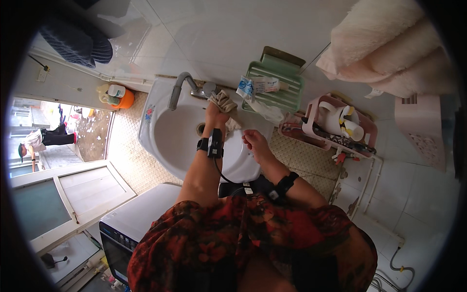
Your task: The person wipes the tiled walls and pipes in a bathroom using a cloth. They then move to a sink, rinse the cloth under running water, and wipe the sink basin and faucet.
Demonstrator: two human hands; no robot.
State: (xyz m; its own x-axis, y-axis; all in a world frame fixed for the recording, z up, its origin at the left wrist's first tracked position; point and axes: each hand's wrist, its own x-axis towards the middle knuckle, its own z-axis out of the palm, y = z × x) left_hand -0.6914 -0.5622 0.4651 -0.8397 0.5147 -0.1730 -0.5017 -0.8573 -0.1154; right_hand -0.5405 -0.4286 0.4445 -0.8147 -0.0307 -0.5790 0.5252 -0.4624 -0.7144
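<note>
My left hand (pixel 216 116) reaches over the white ceramic washbasin (pixel 166 127) and grips a crumpled beige cloth (pixel 224 101) by the tap's handle. Part of the cloth hangs down towards the basin's right side. The grey curved tap (pixel 179 89) stands to the left of the cloth. Over the basin's right rim is my right hand (pixel 256 143), its fingers curled in and apart from the cloth; nothing can be seen in it. Behind the basin, a green slatted soap rack (pixel 297 93) on the wall bears a squeezed white and blue tube (pixel 268 84).
A pink wall caddy (pixel 369 127) with cups and combs hangs at the right, below pale towels (pixel 379 47). A dark-topped washing machine (pixel 146 204) stands at the lower left. Beyond the open door (pixel 91 186), a person (pixel 40 141) is outside. An orange bucket (pixel 127 100) sits in the corner.
</note>
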